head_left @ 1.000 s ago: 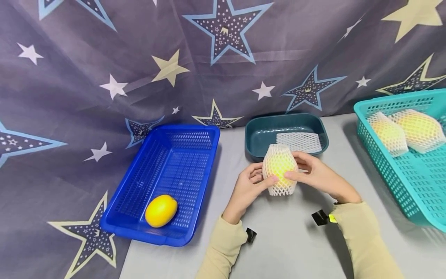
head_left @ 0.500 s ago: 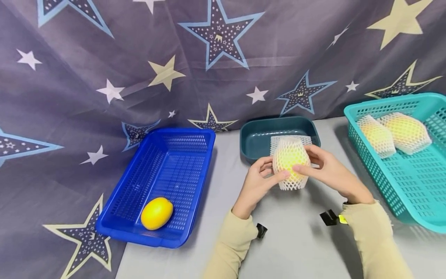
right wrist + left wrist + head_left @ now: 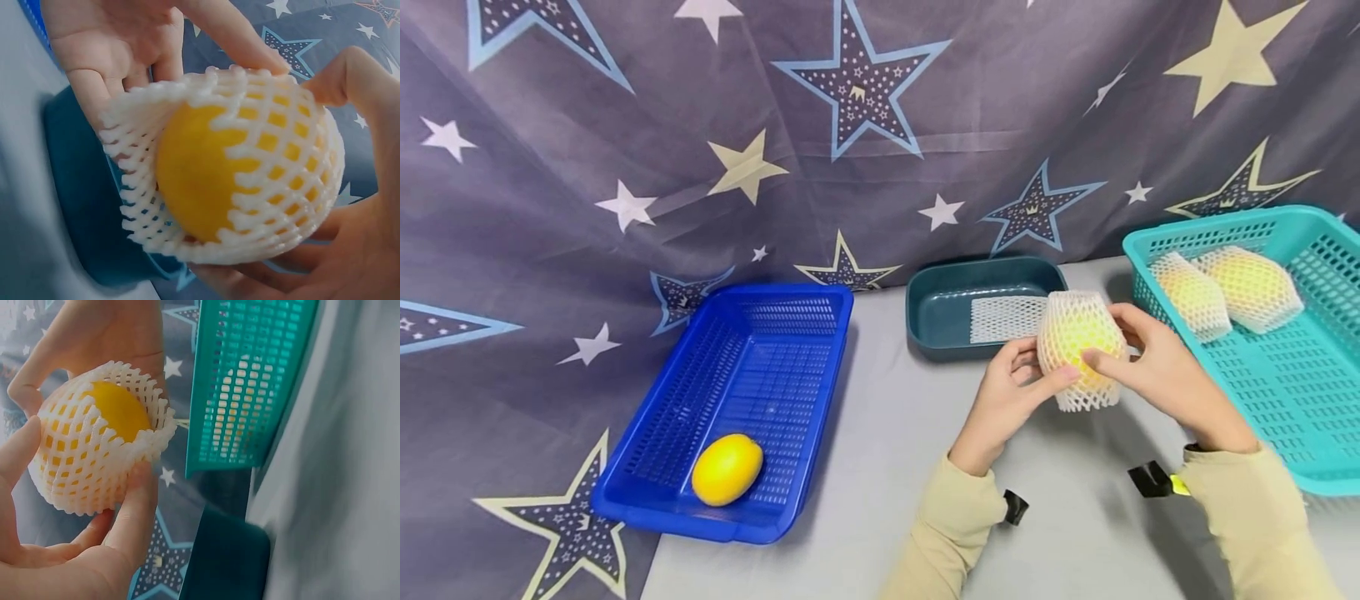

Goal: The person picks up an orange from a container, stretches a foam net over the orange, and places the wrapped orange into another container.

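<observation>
Both hands hold a yellow oval fruit [image 3: 1084, 354] wrapped in a white foam net sleeve, up above the table. My left hand [image 3: 1000, 402] grips its left side, thumb at the front. From the right, my right hand [image 3: 1176, 379] pinches it, with the thumb on the net. Seen from the left wrist, the net's end gapes and shows the bare fruit [image 3: 119, 412]. The right wrist view also looks into this open end, where the smooth yellow skin [image 3: 197, 175] shows. Some fingers are hidden behind the fruit.
A bare yellow fruit [image 3: 727, 469] lies in the blue basket [image 3: 775, 375] at left. Behind the hands, a dark teal tray [image 3: 936, 312] holds flat white foam netting [image 3: 1003, 319]. The turquoise basket [image 3: 1300, 383] at right contains two netted fruits [image 3: 1251, 287].
Both hands have carried the netted fruit rightward, from in front of the dark tray towards the turquoise basket. The head view has also shifted slightly. Both hands keep their hold.
</observation>
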`<state>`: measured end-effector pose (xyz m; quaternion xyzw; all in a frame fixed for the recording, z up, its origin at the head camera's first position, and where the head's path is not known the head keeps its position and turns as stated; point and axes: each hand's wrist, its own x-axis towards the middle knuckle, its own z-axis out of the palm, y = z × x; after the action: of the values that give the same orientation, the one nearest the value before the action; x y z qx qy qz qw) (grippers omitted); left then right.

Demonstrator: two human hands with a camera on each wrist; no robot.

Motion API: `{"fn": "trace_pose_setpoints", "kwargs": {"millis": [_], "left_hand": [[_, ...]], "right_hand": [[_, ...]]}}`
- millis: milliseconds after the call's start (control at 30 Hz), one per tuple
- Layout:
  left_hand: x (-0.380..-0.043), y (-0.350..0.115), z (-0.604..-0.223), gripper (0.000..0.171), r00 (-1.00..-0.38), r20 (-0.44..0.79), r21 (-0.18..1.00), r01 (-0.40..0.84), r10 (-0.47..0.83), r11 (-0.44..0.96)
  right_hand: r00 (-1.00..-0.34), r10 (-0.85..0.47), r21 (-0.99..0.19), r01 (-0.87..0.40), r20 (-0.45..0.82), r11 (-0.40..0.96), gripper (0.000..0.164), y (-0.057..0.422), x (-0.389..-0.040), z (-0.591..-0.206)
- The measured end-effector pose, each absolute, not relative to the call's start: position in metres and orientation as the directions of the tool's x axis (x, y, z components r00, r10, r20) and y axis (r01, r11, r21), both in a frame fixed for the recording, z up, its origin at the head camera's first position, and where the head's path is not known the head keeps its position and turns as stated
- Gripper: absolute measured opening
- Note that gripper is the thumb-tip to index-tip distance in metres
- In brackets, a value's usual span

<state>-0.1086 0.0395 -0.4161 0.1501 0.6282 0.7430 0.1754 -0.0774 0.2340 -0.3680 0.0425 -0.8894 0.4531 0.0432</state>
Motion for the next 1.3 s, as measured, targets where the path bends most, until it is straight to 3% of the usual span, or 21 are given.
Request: {"fn": "trace_pose_setpoints", "kwargs": {"millis": [767,1033,1300], "left_hand": [[-0.093,0.099,-0.412,0.034,-0.88,0.009,0.922,-0.177,0.475,-0.344],[-0.083,0.11,-0.418,0.04,-0.857,0.018,0.924,-0.183,0.515,-0.336],[-0.074,0.124,-0.422,0.048,-0.801,0.013,0.935,-0.202,0.599,-0.291]], "right_hand": [[-0.991,0.096,-0.699,0.003,0.093,0.715,0.067,0.279,-0.061,-0.354],[-0.985,0.129,-0.696,0.012,0.116,0.718,0.065,0.292,-0.052,-0.353],[-0.946,0.249,-0.688,0.039,0.208,0.725,0.059,0.311,-0.049,-0.35]]}}
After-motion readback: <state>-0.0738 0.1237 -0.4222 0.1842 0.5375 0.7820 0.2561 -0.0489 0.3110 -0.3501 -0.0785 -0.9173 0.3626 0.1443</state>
